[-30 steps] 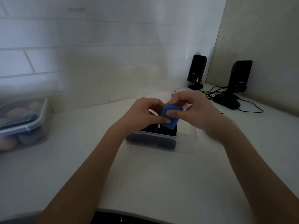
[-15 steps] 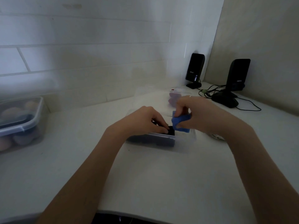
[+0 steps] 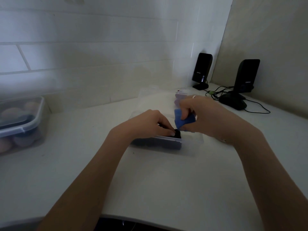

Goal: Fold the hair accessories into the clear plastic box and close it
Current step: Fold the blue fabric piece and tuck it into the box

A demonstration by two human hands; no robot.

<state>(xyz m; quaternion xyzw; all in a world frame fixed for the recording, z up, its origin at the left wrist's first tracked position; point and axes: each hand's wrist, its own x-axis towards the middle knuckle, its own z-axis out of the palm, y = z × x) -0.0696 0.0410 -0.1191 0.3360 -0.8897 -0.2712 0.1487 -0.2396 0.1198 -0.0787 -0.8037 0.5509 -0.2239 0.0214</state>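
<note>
The right hand (image 3: 205,117) pinches a folded blue hair accessory (image 3: 183,120) between thumb and fingers, just above the right end of the clear plastic box (image 3: 191,144). The left hand (image 3: 150,124) reaches into the box with fingers curled down, its fingertips (image 3: 171,133) pressing on the dark accessories (image 3: 177,133) already packed there; whether it grips them or only holds them down cannot be told. The box sits on the white counter (image 3: 150,180), between the two forearms. Its lid is not clearly distinguishable; a faint clear panel behind the box may be it.

Judged procedure for the step in hand: keep the left fingertips pressing the dark pieces flat and toward the left, so a gap stays free at the right end. Lower the blue piece into that gap with its fold intact, and release only once it is seated below the rim. A piece that springs open above the rim would likely block the lid.

Farther out, a lidded container (image 3: 21,124) with rounded contents stands at the left edge. Two black speakers (image 3: 201,70) stand at the back right, with cables and a dark base (image 3: 233,102) beside them. Each speaker carries a small logo, too blurred to read with confidence.
</note>
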